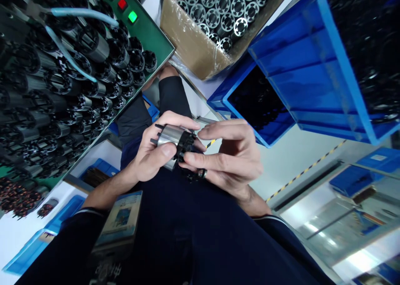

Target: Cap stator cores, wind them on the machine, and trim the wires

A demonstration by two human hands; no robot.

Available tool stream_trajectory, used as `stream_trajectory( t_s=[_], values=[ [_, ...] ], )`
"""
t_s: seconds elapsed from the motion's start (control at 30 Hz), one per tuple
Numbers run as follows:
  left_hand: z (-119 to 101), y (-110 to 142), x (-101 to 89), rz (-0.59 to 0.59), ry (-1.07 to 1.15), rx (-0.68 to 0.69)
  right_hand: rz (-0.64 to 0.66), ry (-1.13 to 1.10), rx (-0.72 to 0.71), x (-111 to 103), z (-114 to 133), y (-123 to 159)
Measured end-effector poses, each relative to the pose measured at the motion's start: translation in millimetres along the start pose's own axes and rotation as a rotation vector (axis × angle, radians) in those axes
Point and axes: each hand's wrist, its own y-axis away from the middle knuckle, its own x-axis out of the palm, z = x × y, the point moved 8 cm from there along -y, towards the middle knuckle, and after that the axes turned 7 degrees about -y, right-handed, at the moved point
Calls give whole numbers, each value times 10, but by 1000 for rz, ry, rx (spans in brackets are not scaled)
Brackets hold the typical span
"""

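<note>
- Turning up close on a steel motor core (167, 136), held just above the person's dark-clothed lap (190, 222), with its black slotted end cap (185, 145) facing the right hand.
- Left hand (150, 158) closes around the steel body, thumb (168, 151) pressed on the metal and fingers curled over the top.
- Right hand (233, 158) comes in from the other side, fingers bent and pressed together, fingertips (191, 162) pinching the black end cap.
- Just below the left forearm, a printed booklet (120, 220) sits close to the lap.
- Out to the left, rows of matching black-and-steel cores (90, 78) lie stacked, with blue-handled diagonal cutters (64, 31) resting on top.
- Beyond them, a green control panel (146, 22) shows yellow, red and green buttons.
- Up ahead, a cardboard box (187, 35) lined with clear plastic is packed with round metal parts (215, 18).
- To the right, blue plastic crates (340, 68) hold dark parts, too shadowy to make out.
- Farther off, yellow-and-black hazard tape (306, 172) runs across the floor toward more blue bins (353, 181).
</note>
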Motion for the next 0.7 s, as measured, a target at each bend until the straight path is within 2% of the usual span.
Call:
stream_trajectory(
  t_s=[0.07,0.17,0.27,0.37,0.53,0.7],
  values=[
    [-11,-14,59,49,42,-23,7,1,-17,8,-3,10],
    [-49,-43,66,57,39,64,90,-45,-2,63,-3,-33],
    [-83,-52,79,101,24,216,38,-99,103,6,-36,-100],
    [-96,-41,110,151,2,275,50,-131,220,-22,-68,-127],
    [-81,15,18,40,-137,234,213,-198,245,32,-55,-128],
    [132,86,-61,-2,-140,130,215,-191,208,93,-66,-126]
  ],
)
